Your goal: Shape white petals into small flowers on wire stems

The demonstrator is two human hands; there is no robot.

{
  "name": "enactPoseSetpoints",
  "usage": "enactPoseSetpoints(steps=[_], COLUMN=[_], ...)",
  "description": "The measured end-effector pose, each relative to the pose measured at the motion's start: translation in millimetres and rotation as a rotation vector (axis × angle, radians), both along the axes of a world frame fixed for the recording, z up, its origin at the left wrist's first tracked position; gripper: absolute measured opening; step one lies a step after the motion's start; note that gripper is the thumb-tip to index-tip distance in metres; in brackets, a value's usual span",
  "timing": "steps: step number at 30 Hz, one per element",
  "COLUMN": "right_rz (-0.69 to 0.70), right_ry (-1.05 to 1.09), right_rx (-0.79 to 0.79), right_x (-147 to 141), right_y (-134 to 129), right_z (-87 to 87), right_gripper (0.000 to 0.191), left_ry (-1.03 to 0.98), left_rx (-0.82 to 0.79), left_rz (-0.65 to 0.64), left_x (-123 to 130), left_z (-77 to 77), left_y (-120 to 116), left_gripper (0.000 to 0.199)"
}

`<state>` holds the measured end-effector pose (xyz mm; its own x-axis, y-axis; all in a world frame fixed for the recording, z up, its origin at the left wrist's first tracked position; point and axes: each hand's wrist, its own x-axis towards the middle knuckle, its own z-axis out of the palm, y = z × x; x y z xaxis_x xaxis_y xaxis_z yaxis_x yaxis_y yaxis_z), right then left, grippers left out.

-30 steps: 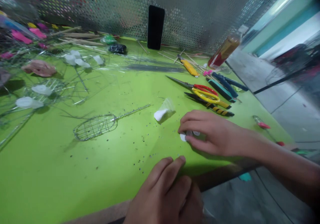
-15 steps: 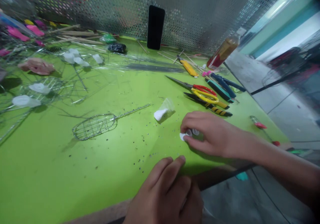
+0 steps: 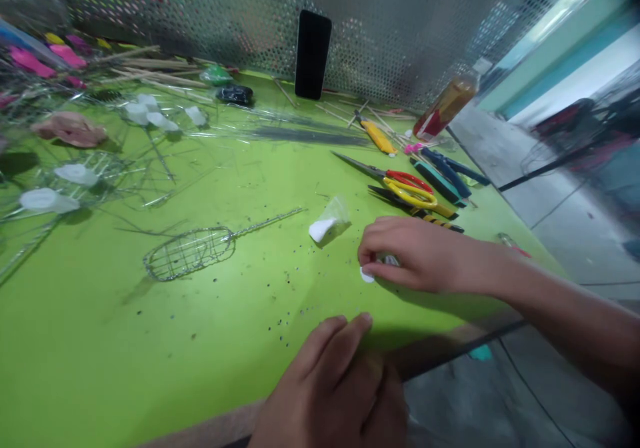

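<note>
At the table's right front, my right hand (image 3: 415, 255) has its thumb and fingers pinched on a small white piece (image 3: 367, 275), and more of the white shows under the palm. My left hand (image 3: 335, 381) rests at the near edge, two fingers stretched forward and the others curled; nothing shows in it. A clear bag with white material (image 3: 327, 223) lies just beyond both hands. To the left, a racket-shaped wire frame (image 3: 190, 253) lies flat on the green table (image 3: 210, 348), with small dark specks near it.
Scissors (image 3: 410, 188), pliers (image 3: 443, 175) and a yellow cutter (image 3: 377, 136) lie at the right. A phone (image 3: 313, 55) stands at the back, beside a mesh panel. A bottle (image 3: 447, 107) stands back right. Wires, sticks (image 3: 160, 75) and white lumps (image 3: 50, 201) fill the left.
The fingers of my right hand have drawn closer together over the white piece, and the hand has risen slightly in view. My left hand has hardly moved.
</note>
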<state>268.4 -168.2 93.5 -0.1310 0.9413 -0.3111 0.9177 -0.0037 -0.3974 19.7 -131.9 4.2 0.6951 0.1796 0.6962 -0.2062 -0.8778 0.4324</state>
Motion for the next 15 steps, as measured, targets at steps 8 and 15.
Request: enactPoseSetpoints(steps=[8, 15], right_rz=[0.064, 0.069], right_ry=[0.062, -0.028], right_rx=[0.016, 0.217], right_x=[7, 1], right_y=[1, -24], right_z=[3.9, -0.6], right_gripper=[0.019, 0.026], left_ry=[0.013, 0.017], left_rx=[0.035, 0.039], left_rz=[0.017, 0.022], left_x=[-1, 0], left_z=[1.9, 1.2], left_y=[-1, 1], left_gripper=[0.007, 0.016])
